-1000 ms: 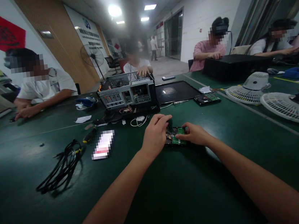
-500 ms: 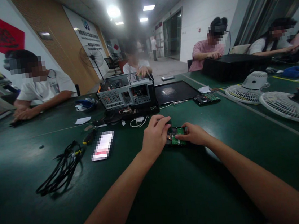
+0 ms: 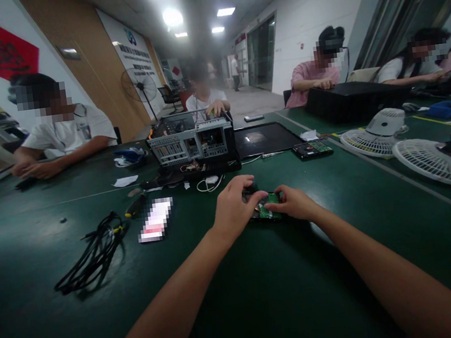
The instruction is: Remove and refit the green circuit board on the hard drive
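Note:
A hard drive (image 3: pixel 270 207) with a green circuit board lies on the green table, close in front of me. With thumb and fingers my right hand (image 3: pixel 295 202) grips its right end. My left hand (image 3: pixel 233 203) is closed around a dark-handled tool, which looks like a screwdriver (image 3: pixel 249 189), upright over the drive's left part. Fingers mostly cover this tool, and its tip cannot be made out. Left of my hands lie a phone (image 3: pixel 155 220) with a lit screen and another screwdriver (image 3: pixel 135 206), black and yellow.
An opened computer case (image 3: pixel 192 144) stands ahead, a person behind it. Right of it are a black panel (image 3: pixel 266 137) and a second hard drive (image 3: pixel 312 149). A black cable bundle (image 3: pixel 92 256) lies left. White fan parts (image 3: pixel 373 133) sit right. Other people sit around the table.
My left thumb has shifted outward to the right and the fingers have turned slightly around the dark-handled tool. My right hand and the hard drive stay in place.

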`<state>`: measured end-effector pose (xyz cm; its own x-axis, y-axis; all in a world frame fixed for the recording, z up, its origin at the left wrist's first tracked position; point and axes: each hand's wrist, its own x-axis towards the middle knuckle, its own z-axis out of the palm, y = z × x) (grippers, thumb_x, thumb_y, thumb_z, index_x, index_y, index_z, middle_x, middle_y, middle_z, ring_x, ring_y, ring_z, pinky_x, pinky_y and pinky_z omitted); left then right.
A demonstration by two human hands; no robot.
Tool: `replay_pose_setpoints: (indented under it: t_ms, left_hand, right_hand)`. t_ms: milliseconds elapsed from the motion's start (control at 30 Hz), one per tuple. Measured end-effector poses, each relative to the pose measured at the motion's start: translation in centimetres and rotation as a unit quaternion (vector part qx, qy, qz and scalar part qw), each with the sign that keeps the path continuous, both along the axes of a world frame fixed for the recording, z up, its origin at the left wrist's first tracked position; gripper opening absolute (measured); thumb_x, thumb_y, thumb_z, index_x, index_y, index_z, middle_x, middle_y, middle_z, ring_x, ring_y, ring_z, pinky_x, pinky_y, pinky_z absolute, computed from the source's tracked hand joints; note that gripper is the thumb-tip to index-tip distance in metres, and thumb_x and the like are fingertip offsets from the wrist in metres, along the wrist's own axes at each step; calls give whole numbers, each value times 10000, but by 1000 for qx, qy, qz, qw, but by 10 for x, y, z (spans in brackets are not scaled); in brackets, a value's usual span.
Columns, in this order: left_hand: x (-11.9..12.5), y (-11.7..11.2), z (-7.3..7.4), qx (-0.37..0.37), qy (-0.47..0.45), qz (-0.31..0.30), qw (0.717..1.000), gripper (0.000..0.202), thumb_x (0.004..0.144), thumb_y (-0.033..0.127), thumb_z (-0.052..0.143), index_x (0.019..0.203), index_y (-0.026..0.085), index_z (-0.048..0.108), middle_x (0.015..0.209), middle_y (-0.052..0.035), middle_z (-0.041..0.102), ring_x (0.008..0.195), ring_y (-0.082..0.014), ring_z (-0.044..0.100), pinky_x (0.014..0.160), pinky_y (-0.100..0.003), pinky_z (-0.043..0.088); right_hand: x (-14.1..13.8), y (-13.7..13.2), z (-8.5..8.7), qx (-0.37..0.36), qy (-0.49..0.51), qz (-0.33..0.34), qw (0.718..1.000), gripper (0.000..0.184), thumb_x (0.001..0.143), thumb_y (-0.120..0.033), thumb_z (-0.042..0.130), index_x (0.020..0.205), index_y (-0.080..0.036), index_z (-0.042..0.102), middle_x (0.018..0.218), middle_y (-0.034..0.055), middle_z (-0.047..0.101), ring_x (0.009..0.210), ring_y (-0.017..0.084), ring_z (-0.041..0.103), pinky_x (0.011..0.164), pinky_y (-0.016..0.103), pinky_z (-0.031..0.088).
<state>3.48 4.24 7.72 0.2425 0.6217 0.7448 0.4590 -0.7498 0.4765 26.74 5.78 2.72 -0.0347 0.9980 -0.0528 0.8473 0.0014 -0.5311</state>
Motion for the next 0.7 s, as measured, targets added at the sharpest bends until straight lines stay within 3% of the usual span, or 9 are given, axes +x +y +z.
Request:
replay_pose_setpoints:
  t_ms: [133, 267, 467, 700]
  left_hand:
    - [0, 1, -1, -14, -13, 4, 1000, 323, 831, 324, 816, 998, 202, 568, 1120, -48, 690, 1007, -198, 696, 864, -384, 621]
    - [0, 0, 1, -22, -17, -8, 1000, 205, 904, 224, 718, 1039, 198, 565, 1146, -57, 663, 1041, -187, 676, 871, -361, 611]
    - [-1, -1, 6, 20, 41, -5, 999, 194, 933, 173, 656, 1117, 211, 610, 1151, -63, 641, 1078, -214, 634, 926, -396, 570]
    - [0, -1, 3, 49, 44, 15, 998, 225, 963, 165, 615, 1182, 212, 638, 1148, -73, 617, 1060, -205, 623, 930, -387, 561]
  right_hand:
    - [-1, -1, 1, 3, -2, 0, 1000, 664, 750, -692, 749, 1182, -201, 638, 907, 64, 720, 762, 201, 648, 602, 258, 399]
    - [0, -2, 2, 8, -3, 1, 1000, 653, 758, -684, 746, 1180, -198, 635, 895, 65, 717, 745, 199, 643, 603, 263, 403]
    - [0, -1, 0, 17, -5, 6, 1000, 655, 759, -690, 737, 1175, -194, 635, 882, 63, 707, 731, 198, 638, 601, 268, 401]
    - [-1, -2, 2, 6, -8, 0, 1000, 686, 741, -730, 719, 1172, -204, 631, 874, 51, 705, 747, 208, 640, 611, 274, 404]
